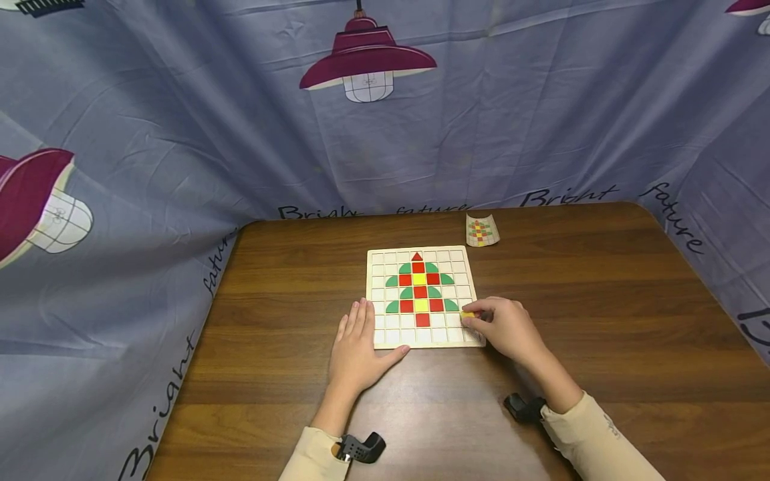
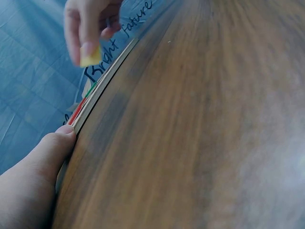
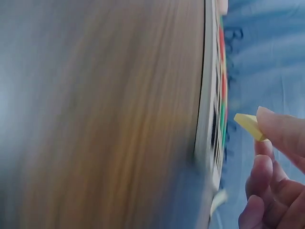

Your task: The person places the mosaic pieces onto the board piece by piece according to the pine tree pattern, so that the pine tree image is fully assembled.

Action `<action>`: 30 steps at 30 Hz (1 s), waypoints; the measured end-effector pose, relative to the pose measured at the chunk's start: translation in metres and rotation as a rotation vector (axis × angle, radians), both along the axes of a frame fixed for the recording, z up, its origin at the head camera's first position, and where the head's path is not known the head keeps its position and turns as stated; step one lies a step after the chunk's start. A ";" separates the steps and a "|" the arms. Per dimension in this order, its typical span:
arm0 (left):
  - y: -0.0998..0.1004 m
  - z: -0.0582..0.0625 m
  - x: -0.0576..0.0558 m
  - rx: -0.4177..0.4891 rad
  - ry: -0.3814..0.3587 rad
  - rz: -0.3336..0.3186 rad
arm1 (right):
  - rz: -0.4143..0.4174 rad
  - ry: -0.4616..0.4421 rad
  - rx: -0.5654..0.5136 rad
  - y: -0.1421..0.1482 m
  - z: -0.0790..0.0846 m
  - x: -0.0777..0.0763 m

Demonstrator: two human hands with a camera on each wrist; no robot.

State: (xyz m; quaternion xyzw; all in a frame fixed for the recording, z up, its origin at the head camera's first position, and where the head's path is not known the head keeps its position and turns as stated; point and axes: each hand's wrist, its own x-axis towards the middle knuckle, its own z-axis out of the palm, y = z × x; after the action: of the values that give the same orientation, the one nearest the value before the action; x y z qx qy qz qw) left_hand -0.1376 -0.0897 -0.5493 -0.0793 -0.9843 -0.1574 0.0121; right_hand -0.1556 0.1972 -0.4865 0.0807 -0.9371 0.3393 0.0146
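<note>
A pale square grid board (image 1: 391, 334) lies on the table, with red, green and yellow flat tiles set in a tree shape, a red triangle at its top. My left hand (image 1: 356, 347) rests along the board's left side, fingers straight, the thumb at the near edge. Over the right edge of the board, my right hand (image 1: 508, 327) pinches a yellow tile (image 3: 249, 126) between thumb and fingers. In the right wrist view the tile is held above the board, apart from it. The lowest tile in the tree is a red square (image 1: 423, 320).
A small curled card (image 1: 482, 230) with a similar tree picture lies behind the board to the right. The brown wooden table (image 1: 289, 280) meets a blue-grey curtain (image 1: 511, 120) printed with lamps and writing at the back and sides.
</note>
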 end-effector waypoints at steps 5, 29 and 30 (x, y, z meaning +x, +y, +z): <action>0.000 0.001 0.001 0.001 -0.005 0.004 | 0.047 -0.048 -0.055 -0.033 -0.002 -0.002; 0.000 0.001 0.000 0.006 0.002 0.004 | 0.128 0.043 0.059 -0.070 -0.021 0.002; 0.000 0.001 0.000 0.005 0.001 0.004 | 0.128 0.049 0.064 -0.070 -0.021 0.002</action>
State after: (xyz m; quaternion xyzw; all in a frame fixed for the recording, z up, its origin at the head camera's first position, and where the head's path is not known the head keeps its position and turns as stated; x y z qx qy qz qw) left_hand -0.1374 -0.0896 -0.5488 -0.0775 -0.9840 -0.1597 0.0132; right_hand -0.1532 0.1270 -0.5074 0.1491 -0.9398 0.3073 0.0132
